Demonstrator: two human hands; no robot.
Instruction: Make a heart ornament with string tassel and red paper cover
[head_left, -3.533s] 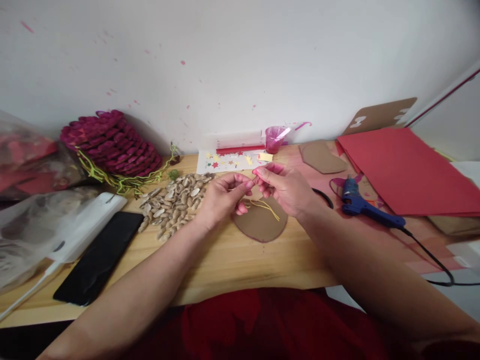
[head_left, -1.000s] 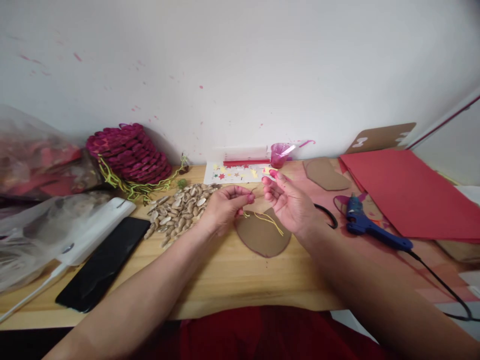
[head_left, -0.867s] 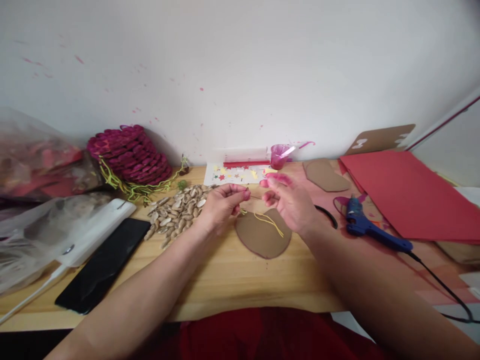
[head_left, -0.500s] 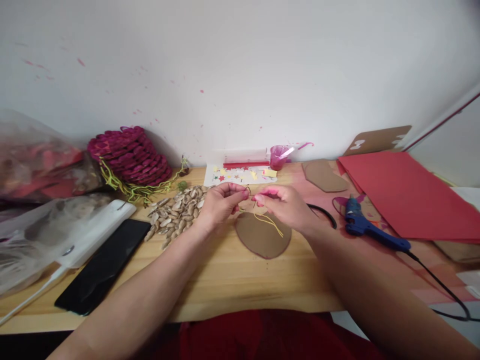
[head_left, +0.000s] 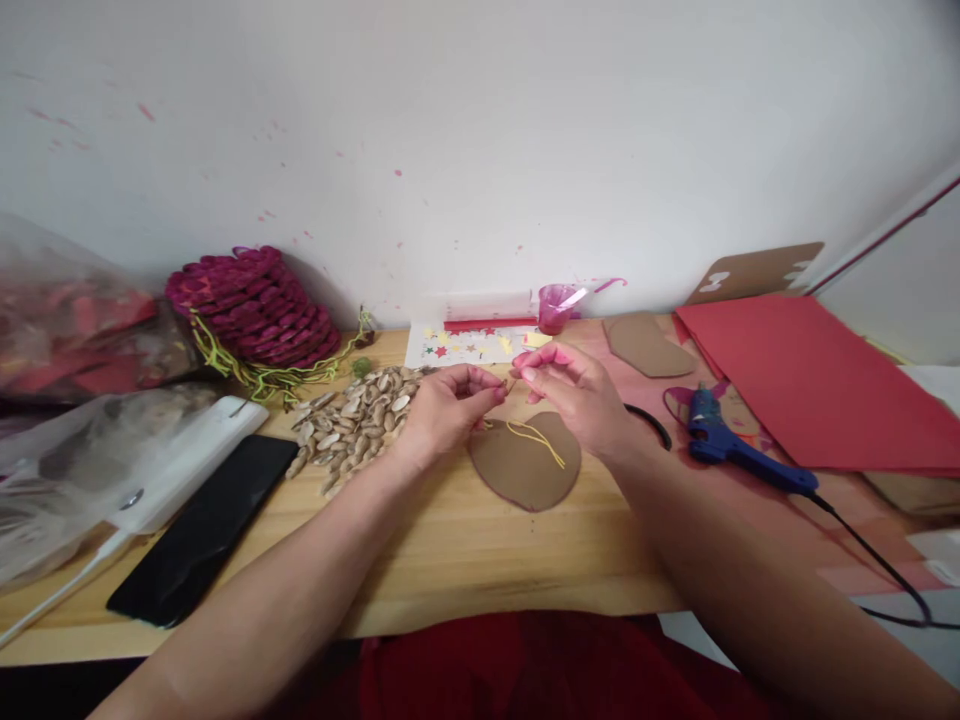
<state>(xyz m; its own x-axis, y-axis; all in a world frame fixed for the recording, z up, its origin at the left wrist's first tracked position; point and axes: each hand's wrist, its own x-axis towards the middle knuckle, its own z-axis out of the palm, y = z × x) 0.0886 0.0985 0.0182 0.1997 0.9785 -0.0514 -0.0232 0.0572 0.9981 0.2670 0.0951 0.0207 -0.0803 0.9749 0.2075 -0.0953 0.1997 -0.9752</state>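
My left hand (head_left: 454, 408) is closed in a pinch on a thin dark string (head_left: 510, 384), which shows only as a short strand in the gap between the two hands. Opposite it, thumb and fingertips of my right hand (head_left: 566, 392) are pinched at the string's other side, a little higher. Below both hands lies a rounded brown cardboard piece (head_left: 525, 475) with a dark outline. Loose yellow thread (head_left: 540, 440) hangs or rests over it. Left of my left hand is a pile of peanut shells (head_left: 352, 425).
At left are a black phone (head_left: 206, 530), a white power bank (head_left: 191, 460), plastic bags (head_left: 67, 320) and a magenta basket-like piece (head_left: 255, 310). A sticker sheet (head_left: 472, 345) and pink cup (head_left: 555, 308) stand behind. A blue glue gun (head_left: 739, 455) and red sheets (head_left: 832, 390) lie right.
My right hand has risen slightly and its fingertips have come up from the string loop. The dark loop by my left fingertips now appears as a short strand. My left hand has barely moved.
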